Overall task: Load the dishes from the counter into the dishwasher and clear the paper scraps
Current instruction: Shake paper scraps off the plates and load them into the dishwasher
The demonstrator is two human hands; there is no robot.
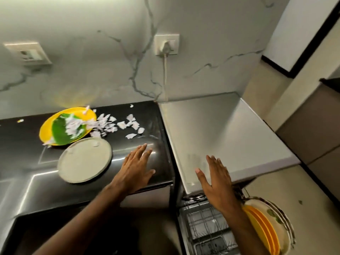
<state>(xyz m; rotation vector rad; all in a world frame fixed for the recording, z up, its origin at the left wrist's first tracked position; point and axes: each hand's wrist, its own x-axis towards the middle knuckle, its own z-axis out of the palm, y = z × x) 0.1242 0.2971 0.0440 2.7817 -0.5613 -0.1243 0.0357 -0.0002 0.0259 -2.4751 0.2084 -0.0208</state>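
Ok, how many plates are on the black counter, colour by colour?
Round yellow plate: 1
Round green plate, lying on the yellow one: 1
Round pale grey plate: 1
Total: 3

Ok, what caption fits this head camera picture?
Open left hand and right hand hover near grey plate and paper scraps; plates stand in dishwasher rack.

Held out flat, palm down: left hand (137,166), straight fingers toward one o'clock; right hand (215,179), straight fingers toward eleven o'clock, thumb splayed. Bare forearms entering from seven and five o'clock.
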